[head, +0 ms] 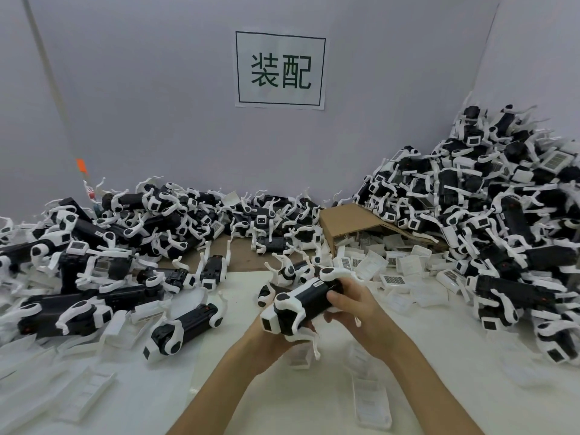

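Lilac-grey wall [157,105] behind, with a white paper sign [280,69] carrying 2 green characters in a black frame. White worktop [238,293] below, crowded.

Both hands hold 1 black-and-white plastic toy robot dog [301,302] just above the worktop, near the front centre, with its square white head end pointing down-left and its white legs splayed. Left hand [266,339] cups the head end from below and grips it; its fingers are mostly hidden under the body. Right hand [351,306] wraps the rear of the black body, thumb on top, fingers curled round the far side.

Left heap of identical toy dogs [94,246] runs along the wall to the left edge. Right heap of toy dogs [486,215] is taller and climbs the right corner. Brown cardboard box [345,219] lies tipped on its side between the 2 heaps, partly buried by the right heap. Small white plastic covers with barcode labels [392,279] spill out in front of the box. 1 loose toy dog [185,328] lies on its side left of the hands. Clear plastic strip [370,400] lies flat beside the right forearm.
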{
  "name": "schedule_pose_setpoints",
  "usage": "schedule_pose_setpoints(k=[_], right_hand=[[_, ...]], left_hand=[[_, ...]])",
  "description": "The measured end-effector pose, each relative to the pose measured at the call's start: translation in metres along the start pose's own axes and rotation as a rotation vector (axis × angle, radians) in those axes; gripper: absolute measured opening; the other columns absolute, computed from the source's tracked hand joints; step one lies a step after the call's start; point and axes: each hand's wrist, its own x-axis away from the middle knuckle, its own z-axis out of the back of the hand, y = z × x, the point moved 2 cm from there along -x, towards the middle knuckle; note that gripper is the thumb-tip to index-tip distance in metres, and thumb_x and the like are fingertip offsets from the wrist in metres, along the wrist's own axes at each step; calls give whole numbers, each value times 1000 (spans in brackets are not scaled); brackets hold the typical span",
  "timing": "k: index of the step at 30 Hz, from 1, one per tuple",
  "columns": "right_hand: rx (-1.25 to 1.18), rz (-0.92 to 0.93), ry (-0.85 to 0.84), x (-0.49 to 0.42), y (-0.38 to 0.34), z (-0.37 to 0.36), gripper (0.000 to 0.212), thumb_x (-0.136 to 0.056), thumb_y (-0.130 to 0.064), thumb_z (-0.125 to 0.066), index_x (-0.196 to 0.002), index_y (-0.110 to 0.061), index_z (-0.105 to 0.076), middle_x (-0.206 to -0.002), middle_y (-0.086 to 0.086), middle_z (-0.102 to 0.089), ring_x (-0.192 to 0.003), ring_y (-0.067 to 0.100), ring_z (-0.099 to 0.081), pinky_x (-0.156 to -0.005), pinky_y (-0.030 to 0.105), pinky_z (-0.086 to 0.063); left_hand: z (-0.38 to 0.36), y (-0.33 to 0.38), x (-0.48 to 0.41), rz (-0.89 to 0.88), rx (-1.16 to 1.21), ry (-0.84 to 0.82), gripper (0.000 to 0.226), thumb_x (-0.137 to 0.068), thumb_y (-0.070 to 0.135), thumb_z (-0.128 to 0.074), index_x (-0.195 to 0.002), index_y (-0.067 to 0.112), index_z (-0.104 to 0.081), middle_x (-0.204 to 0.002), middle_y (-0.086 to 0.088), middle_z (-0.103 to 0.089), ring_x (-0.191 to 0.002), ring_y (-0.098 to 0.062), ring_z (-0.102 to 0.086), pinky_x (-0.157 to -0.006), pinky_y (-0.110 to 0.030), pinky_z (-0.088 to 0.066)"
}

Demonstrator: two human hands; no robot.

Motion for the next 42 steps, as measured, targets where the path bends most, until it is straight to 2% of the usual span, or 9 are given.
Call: schedule_pose_setpoints(k=[6, 12, 16, 24, 29, 32, 35, 38, 42], right_hand=[[-157, -57, 218, -5, 8, 5, 43, -82, -16, -78, -119, -1, -60, -112, 14, -73, -98, 30, -72, -78, 32, -58], [-52, -77, 318, -6, 15, 10, 53, -75, -29, -80, -120, -7, -61, -111, 9, -74, -98, 32, -73, -88, 45, -59], [70, -60, 317, -6, 12, 9, 61, -74, -40, -82, -124, -11, -60, -109, 8, -74, -99, 34, -69, -102, 54, -47], [-26, -99, 151, -3, 1, -1, 24, -86, -29, -65, -103, -14, -73, -102, 12, -73, -77, 23, -68, -59, 32, -55], [32, -215, -45, -6, -27, 13, 41, -88, -34, -66, -108, 0, -55, -95, 8, -72, -76, 19, -67, -56, 27, -56], [-183, 30, 91, -36, -94, 45, 32, -92, -26, -63, -112, -1, -55, -110, 14, -68, -82, 19, -71, -65, 27, -60], [-432, 343, 311, -77, -200, 86, 51, -105, -35, -44, -148, -10, -33, -146, 24, -46, -110, 26, -68, -93, 37, -57], [-108, 248, 481, -99, -260, 102, 74, -102, -37, -52, -158, -15, -10, -159, 20, -26, -115, 29, -64, -92, 42, -55], [391, 209, 554, -93, -235, 98, 57, -100, -22, -58, -151, -19, -31, -132, 4, -54, -88, 18, -72, -74, 30, -58]], left_hand=[[6, 21, -7, -123, 56, 18, 49, -99, 48, -44, -105, 12, -76, -103, -12, -75, -81, -25, -73, -72, -35, -54], [-2, 18, -3, -164, -104, -10, 49, -82, 41, -71, -121, 13, -68, -116, -15, -72, -98, -22, -71, -93, -40, -53], [-1, 20, 0, -203, -100, 50, 56, -72, 50, -68, -113, 11, -69, -104, -10, -73, -87, -17, -71, -80, -33, -53], [8, 20, -8, -268, -1, 352, 45, -102, 49, -42, -101, 14, -71, -100, -8, -72, -89, -21, -62, -76, -34, -46], [22, 30, -7, -230, 130, 419, 49, -106, 47, -30, -96, 13, -64, -84, -6, -65, -67, -19, -52, -64, -31, -40], [22, 30, -8, -152, 216, 403, 47, -105, 47, -31, -93, 13, -62, -85, -6, -62, -66, -20, -49, -63, -31, -35], [17, 29, -7, -121, 269, 379, 50, -105, 48, -30, -91, 12, -61, -76, -5, -66, -66, -20, -46, -63, -30, -34], [13, 29, -5, -107, 263, 367, 51, -105, 49, -29, -90, 12, -60, -77, -7, -66, -65, -19, -45, -62, -30, -33], [15, 29, -10, -94, 219, 364, 47, -104, 50, -32, -92, 15, -60, -87, -8, -62, -66, -21, -47, -63, -32, -34]])
